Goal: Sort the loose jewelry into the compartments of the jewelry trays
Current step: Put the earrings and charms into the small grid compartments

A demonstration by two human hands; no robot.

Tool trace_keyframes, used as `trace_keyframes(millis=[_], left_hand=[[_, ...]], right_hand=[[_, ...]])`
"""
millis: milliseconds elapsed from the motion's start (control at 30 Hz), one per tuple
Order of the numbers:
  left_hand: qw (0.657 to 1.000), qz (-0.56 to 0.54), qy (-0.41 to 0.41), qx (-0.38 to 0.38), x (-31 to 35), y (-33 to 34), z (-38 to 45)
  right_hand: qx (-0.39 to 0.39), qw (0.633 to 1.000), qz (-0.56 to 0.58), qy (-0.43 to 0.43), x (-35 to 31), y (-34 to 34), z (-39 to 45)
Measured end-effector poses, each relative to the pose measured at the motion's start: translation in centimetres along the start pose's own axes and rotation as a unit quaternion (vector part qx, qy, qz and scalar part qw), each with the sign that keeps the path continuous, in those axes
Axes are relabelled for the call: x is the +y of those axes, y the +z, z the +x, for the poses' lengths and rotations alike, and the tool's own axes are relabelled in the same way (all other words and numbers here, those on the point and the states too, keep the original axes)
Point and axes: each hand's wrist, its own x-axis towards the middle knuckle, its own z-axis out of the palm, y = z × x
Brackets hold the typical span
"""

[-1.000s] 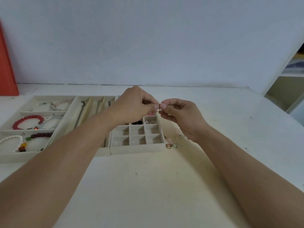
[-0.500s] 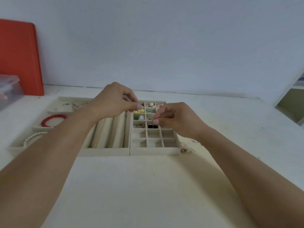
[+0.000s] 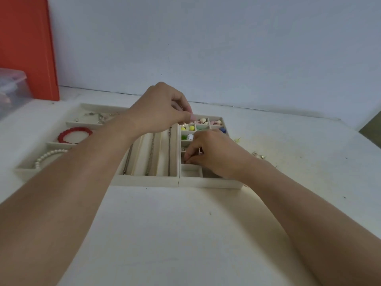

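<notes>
White table (image 3: 185,234), scuffed, few dark specks. On it, three cream jewelry trays touching side by side: left tray (image 3: 26,172) with wide compartments, middle tray (image 3: 144,180) with long channels, right grid tray (image 3: 210,184) with small cells. Right of the grid tray, loose bits on the tabletop: small earrings (image 3: 260,155), a yellow-green piece (image 3: 237,139). Far left: clear plastic box (image 3: 12,89), orange board (image 3: 26,48) standing against the wall.
</notes>
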Motion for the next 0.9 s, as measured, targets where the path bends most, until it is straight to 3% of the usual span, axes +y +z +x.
trace_keyframes(millis=[200, 500, 900], left_hand=[[1.0, -0.003, 0.001, -0.003, 0.3, 0.2, 0.0], [1.0, 0.007, 0.0, -0.018, 0.3, 0.2, -0.1], [0.997, -0.001, -0.014, -0.072, 0.4, 0.1, -0.4]], right_hand=[[0.035, 0.997, 0.0, 0.062, 0.0, 0.5, 0.1], [0.003, 0.994, 0.024, 0.104, 0.1, -0.1, -0.2], [0.086, 0.988, 0.034, 0.126, -0.3, 0.8, -0.2]])
